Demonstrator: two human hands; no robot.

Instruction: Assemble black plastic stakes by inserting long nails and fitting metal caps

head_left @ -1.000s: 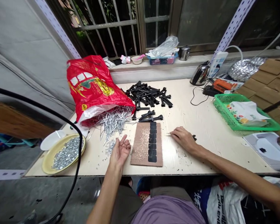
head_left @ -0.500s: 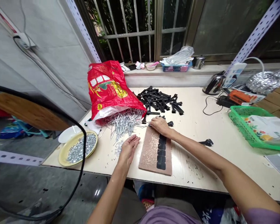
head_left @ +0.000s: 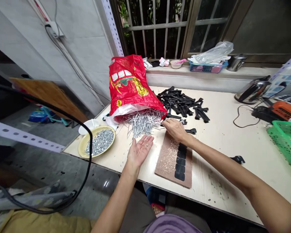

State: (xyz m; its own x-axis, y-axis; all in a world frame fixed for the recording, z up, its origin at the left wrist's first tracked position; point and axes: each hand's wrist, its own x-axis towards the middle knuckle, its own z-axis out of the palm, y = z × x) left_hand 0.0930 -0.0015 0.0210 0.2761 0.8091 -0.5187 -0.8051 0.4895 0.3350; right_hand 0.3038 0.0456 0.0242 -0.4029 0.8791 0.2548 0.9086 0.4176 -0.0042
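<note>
My left hand (head_left: pixel 141 150) is turned palm up with its fingers stretched out, and a tiny light-coloured speck or piece lies on the palm. It hovers over the table in front of a heap of loose nails (head_left: pixel 143 124). My right hand (head_left: pixel 176 130) is closed, fingertips pinched together at the far end of a brown board (head_left: pixel 166 161); what they hold is hidden. A row of flat black pieces (head_left: pixel 180 165) lies along the board's right side, with pale marks on its surface to their left. Black plastic parts with long stems (head_left: pixel 179 100) are piled beyond the right hand.
A red bag (head_left: pixel 133 84) spills the nails. A yellow dish (head_left: pixel 100 142) of small metal pieces stands at the left table edge. One black part (head_left: pixel 237 159) lies at the right, near a green basket (head_left: pixel 285 145). A black cable (head_left: pixel 90 152) loops across the left foreground.
The view has swung left. My left hand has turned its palm up and opened out. My right hand stays at the board's far end, fingers still pinched.
</note>
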